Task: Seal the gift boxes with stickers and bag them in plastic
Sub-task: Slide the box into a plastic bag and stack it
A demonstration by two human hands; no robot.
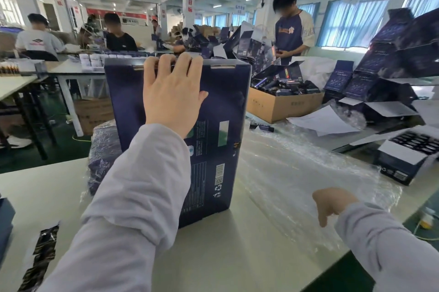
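Observation:
A tall dark blue gift box (213, 106) stands upright on the white table (42, 192), its printed back face toward me. My left hand (171, 94) lies against that face, with the fingers hooked over the top edge. My right hand (332, 203) hovers low at the right above a pile of clear plastic bags (297, 168). Its fingers hang loosely and hold nothing. A backing strip with dark stickers (42, 256) lies at the near left.
A bagged stack of blue boxes (102, 149) sits behind the upright box at the left. A cardboard carton (282, 106) of small packs, an open box of vials (408, 156) and piled blue boxes (392, 58) crowd the right. A person (292, 28) stands across the table.

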